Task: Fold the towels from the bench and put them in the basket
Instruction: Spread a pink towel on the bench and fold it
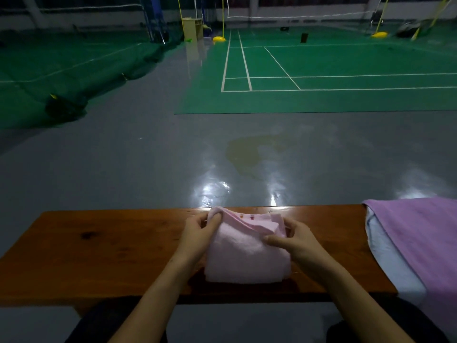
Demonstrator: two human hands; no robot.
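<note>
Item: pink towel (247, 253), mid-counter (111, 248), partly folded. Left hand (197, 233) grips far-left corner; right hand (294, 241) pinches top layer's edge. Pending: purple towel (420, 233) atop pale one (388, 256), counter's right end, seemingly unfolded. Basket not visible (fill unknown). Progress: early.

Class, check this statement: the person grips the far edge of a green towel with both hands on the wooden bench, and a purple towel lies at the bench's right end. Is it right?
One detail is wrong: the towel held by the left hand and right hand is pale pink, not green. The head view shows it. The wooden bench and the purple towel at its right end are as stated.
</note>
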